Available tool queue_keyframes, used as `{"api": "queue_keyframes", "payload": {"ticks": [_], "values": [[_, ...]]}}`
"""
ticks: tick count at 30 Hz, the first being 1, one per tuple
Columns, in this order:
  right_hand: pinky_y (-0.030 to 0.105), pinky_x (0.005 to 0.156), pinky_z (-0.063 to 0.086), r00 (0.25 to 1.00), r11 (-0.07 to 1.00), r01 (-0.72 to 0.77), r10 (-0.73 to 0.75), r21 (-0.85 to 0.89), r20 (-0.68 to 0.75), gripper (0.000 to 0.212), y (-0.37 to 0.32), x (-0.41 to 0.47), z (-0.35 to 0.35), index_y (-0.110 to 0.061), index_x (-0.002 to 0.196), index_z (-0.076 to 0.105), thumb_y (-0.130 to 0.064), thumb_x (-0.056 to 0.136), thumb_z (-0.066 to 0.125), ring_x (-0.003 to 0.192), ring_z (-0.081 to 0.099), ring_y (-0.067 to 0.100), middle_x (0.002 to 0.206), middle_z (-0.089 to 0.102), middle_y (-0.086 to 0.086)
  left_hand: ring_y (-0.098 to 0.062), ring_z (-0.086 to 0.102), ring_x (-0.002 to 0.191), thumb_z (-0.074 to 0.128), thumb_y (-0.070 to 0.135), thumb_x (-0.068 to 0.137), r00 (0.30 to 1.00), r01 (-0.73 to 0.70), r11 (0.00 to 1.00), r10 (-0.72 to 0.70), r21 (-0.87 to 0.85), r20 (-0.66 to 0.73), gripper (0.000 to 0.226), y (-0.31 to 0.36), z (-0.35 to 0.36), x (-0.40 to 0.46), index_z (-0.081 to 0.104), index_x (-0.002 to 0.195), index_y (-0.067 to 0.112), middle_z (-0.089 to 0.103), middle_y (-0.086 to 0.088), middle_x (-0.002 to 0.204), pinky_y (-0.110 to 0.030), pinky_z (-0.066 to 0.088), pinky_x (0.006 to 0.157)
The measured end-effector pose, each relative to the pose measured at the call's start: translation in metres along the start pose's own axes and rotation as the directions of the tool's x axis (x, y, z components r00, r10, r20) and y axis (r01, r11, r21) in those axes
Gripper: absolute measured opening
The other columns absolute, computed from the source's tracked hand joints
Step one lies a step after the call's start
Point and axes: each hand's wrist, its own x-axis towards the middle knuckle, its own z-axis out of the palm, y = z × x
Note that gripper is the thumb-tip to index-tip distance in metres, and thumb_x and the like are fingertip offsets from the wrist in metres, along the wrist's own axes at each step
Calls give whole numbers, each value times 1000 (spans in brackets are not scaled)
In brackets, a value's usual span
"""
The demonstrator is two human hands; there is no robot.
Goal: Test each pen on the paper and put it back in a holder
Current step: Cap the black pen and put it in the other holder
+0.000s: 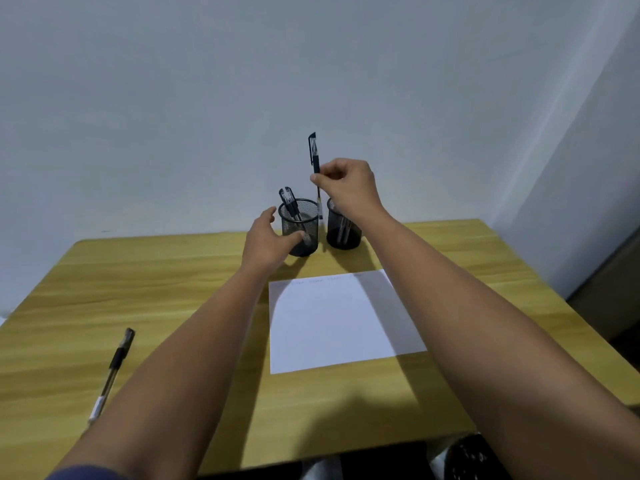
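The right hand [348, 187] pinches a black capped pen [315, 164] between thumb and fingers, gripping it about midway along the barrel. The pen is slim, with a dark cap and clip at the top and a paler section lower down; it stands nearly upright, cap end up and long axis vertical, above the gap between the two black mesh holders. The left holder [300, 227] carries a pair of dark pens [290, 204] leaning to the left. The right holder [343, 230] is partly hidden behind the right wrist, and what seem to be pale barrels show through its mesh. The left hand [268, 239] is open, fingers spread, thumb against the left holder's side. A white paper [341, 322] lies on the wooden tabletop [173, 289], faint marks along its far edge. Another pen [112, 372] lies near the left edge, cap away from the person.
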Motion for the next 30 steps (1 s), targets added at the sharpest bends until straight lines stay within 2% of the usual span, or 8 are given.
{"api": "queue_keyframes", "payload": {"ticks": [4, 8, 11, 14, 18, 22, 25, 30], "values": [[20, 75, 51, 999, 998, 40, -41, -56, -11, 5, -3, 17, 12, -19, 91, 80, -22, 90, 83, 73, 65, 2, 77, 71, -14, -23, 49, 136, 82, 62, 64, 1000, 1, 998, -1, 69, -6, 107, -7, 15, 17, 33, 153, 29, 49, 4, 152, -49, 46, 107], [27, 80, 56, 1000, 992, 19, -16, -122, 19, 9, 5, 23, 31, -17, 94, 81, -23, 88, 85, 79, 70, 11, 80, 74, -7, -19, 62, 119, 76, 68, 60, 999, -31, 998, 33, 63, -27, 89, -17, 23, 24, 43, 138, 39, 65, 12, 131, -49, 51, 98], [30, 80, 57, 997, 975, -9, 26, -222, 78, 10, 15, 21, 43, -18, 93, 81, -27, 88, 85, 83, 71, 14, 80, 73, -8, -19, 66, 112, 72, 67, 65, 998, -45, 993, 50, 109, -47, 79, -23, 25, 23, 45, 134, 40, 67, 14, 127, -50, 50, 97], [36, 87, 60, 985, 926, -28, 89, -377, 145, 12, 20, 15, 53, -21, 97, 81, -28, 88, 82, 97, 74, 21, 97, 79, -2, -19, 66, 111, 73, 64, 66, 998, -53, 993, 57, 106, -40, 80, -22, 24, 21, 43, 137, 41, 67, 15, 125, -50, 50, 96], [36, 89, 56, 987, 867, -62, 128, -494, 100, 19, 11, 2, 54, -26, 107, 80, -23, 89, 73, 109, 72, 23, 112, 79, -2, -19, 62, 117, 76, 62, 71, 997, -57, 989, 64, 135, -51, 89, -21, 12, 15, 38, 147, 35, 62, 9, 136, -50, 50, 98], [33, 86, 55, 991, 884, -61, 109, -463, 77, 23, -8, -13, 48, -24, 112, 80, -21, 92, 70, 108, 72, 23, 115, 79, -1, -18, 61, 118, 73, 59, 80, 995, -52, 983, 65, 174, -71, 80, -21, -16, 1, 42, 148, 31, 60, 7, 139, -51, 49, 100], [37, 90, 59, 992, 906, -55, 97, -419, 80, 20, -24, -28, 49, -24, 104, 81, -19, 90, 68, 106, 72, 25, 112, 79, -1, -17, 61, 120, 72, 55, 84, 992, -51, 981, 72, 189, -105, 69, -22, -48, -13, 50, 144, 30, 61, 8, 139, -48, 50, 100], [37, 92, 60, 989, 928, -28, 79, -372, 123, 16, -47, -60, 65, -26, 99, 80, -21, 88, 69, 103, 72, 21, 107, 79, -5, -16, 63, 112, 70, 48, 89, 979, -78, 961, 125, 266, -162, 56, -27, -111, -43, 56, 139, 26, 61, 8, 137, -45, 52, 97]]}}
